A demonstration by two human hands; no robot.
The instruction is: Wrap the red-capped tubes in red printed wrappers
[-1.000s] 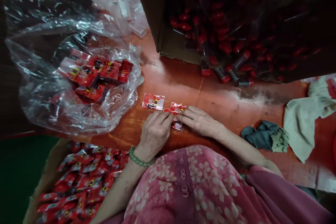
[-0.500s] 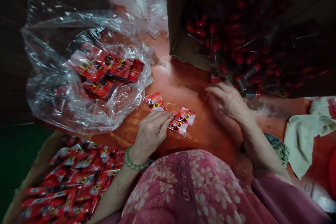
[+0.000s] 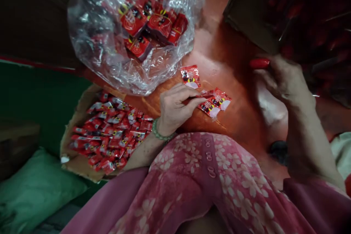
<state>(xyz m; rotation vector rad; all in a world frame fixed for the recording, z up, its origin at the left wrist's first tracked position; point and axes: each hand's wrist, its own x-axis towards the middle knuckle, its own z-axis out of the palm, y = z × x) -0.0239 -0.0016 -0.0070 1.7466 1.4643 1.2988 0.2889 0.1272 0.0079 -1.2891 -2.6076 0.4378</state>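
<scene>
My left hand (image 3: 177,106), with a green bead bracelet at its wrist, pinches the edge of a small red printed packet (image 3: 208,106) on the orange table. Touching that packet is another red packet (image 3: 222,99), partly overlapping it. A separate red packet (image 3: 191,75) lies just beyond my left fingers. At the mouth of the box on the right, my right hand (image 3: 283,76) grips a red-ended piece (image 3: 259,63) with a smooth rounded tip. The rest of that piece is hidden by my fingers, and the hand is slightly blurred.
A clear plastic bag (image 3: 148,82) holds banded stacks of red packets at the upper left. Below it, a cardboard box (image 3: 79,109) contains many filled red packets. The dark cardboard box (image 3: 248,25) at right holds red-ended pieces. A green sack (image 3: 41,186) lies lower left.
My right hand has closed on a red-ended piece from the box and come away with it. My left hand stays at the packets. The camera view has shifted, showing more on the lower left.
</scene>
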